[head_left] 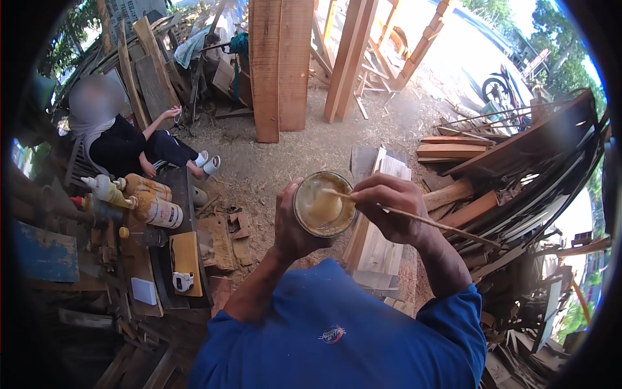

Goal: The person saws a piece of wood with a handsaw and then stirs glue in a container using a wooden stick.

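Observation:
My left hand (289,223) is wrapped round a round container (297,217) from its left side, holding it up in front of my chest. Inside lies a pale, creamy liquid (312,194), and the rim is smeared yellow-brown. Between the fingers of my right hand (392,206) is a thin wooden stick (440,227). One end of the stick dips into the liquid; the other slants down to the right, past my wrist. What the container is made of, I cannot tell.
On the left, a bench (188,240) carries bottles (155,212), a tape measure (183,281) and a white block (144,291). A seated person (116,142) is behind it. Tall planks (278,71) stand ahead. Boards (389,243) lie below my right hand, and stacked timber (512,162) fills the right.

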Demonstrator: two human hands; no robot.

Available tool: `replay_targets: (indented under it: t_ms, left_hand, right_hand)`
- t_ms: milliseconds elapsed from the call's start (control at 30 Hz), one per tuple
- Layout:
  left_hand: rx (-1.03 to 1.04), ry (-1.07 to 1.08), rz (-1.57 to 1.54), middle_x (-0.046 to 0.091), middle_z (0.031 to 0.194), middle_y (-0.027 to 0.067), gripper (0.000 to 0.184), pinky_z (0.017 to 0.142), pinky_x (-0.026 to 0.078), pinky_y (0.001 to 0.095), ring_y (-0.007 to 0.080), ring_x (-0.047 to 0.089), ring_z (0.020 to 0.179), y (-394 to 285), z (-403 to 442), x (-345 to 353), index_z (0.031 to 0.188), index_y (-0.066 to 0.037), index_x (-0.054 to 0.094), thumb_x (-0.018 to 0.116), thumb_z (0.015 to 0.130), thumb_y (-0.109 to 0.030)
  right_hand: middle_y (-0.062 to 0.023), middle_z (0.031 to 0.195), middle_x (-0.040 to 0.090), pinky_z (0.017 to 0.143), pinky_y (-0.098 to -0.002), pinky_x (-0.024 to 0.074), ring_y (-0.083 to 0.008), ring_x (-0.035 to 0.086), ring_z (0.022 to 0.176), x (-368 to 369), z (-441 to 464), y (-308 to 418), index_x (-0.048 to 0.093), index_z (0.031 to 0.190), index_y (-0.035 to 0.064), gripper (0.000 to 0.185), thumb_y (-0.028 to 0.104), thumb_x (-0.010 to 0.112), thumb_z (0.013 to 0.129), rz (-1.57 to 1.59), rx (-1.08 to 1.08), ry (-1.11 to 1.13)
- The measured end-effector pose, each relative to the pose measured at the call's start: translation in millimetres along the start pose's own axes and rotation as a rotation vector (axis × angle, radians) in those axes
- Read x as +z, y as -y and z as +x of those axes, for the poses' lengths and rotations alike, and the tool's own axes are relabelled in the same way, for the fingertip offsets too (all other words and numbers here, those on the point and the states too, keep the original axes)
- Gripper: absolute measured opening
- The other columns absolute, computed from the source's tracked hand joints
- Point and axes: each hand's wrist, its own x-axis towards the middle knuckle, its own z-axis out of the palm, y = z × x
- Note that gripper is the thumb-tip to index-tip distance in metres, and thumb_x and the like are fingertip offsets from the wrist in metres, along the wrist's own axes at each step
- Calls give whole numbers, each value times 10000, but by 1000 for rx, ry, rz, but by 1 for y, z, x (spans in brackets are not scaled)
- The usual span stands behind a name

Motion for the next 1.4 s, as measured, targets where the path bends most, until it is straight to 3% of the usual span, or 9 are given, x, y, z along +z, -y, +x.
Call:
replay_targets:
  t_ms: [200,400,533,667,867,1067,1133,1333,1400]
  left_hand:
    - [28,0,17,492,1399,262,1282,1096,436,524,415,549,1273,-9,10,0,1522,41,252,1018,589,-389]
    - [44,-11,10,505,1393,266,1289,1103,427,530,422,546,1277,-6,7,4,1517,36,258,1017,578,-417]
    - [9,8,-30,501,1393,261,1286,1094,433,527,408,551,1272,-2,3,-1,1516,35,259,1021,576,-401]
    - [8,9,29,508,1387,253,1287,1099,429,529,399,554,1272,-1,1,-1,1519,37,255,1014,586,-418]
    - [-7,13,-3,502,1395,253,1299,1108,424,538,411,544,1283,1,-4,-3,1531,32,242,1018,585,-403]
    - [15,30,46,511,1388,254,1294,1093,426,549,413,546,1274,-5,3,-3,1526,25,242,1020,584,-400]
    - [14,-1,-6,515,1380,259,1300,1091,429,545,419,552,1262,1,0,-3,1523,28,247,1027,571,-390]
    - [36,7,2,499,1400,273,1313,1083,433,544,429,556,1242,-1,-6,-6,1523,37,255,1029,556,-398]
    - [22,5,19,498,1403,272,1308,1078,436,544,433,551,1242,-2,-2,-12,1523,40,259,1028,557,-391]
  right_hand:
    - [-137,968,708,743,-378,595,-298,727,886,19,3,2,704,1002,23,119,8,737,889,65,-209,130]
    - [-141,965,720,706,-364,599,-294,737,829,12,6,-6,713,1022,27,150,9,744,877,-13,-10,8]
    - [-129,946,712,729,-386,606,-285,731,854,17,5,1,706,1013,18,172,17,769,853,96,-225,204]
    - [-134,958,718,702,-368,596,-285,739,820,1,9,-13,719,1030,31,159,34,763,878,-5,-61,52]
    - [-132,939,704,702,-376,586,-287,720,816,17,6,-1,706,1000,2,134,15,755,876,123,-226,262]
    - [-136,922,684,683,-411,572,-321,710,817,6,10,-12,691,1003,22,169,30,769,852,58,7,171]
    - [-144,912,709,691,-377,579,-294,724,795,15,8,-5,705,990,7,120,10,754,880,91,-155,234]
    - [-133,915,713,691,-316,576,-214,714,784,0,0,-23,711,1001,-19,105,3,742,903,75,31,145]
    - [-130,898,704,688,-306,577,-177,700,790,7,-17,-15,687,1018,-33,71,-11,683,951,222,414,25]
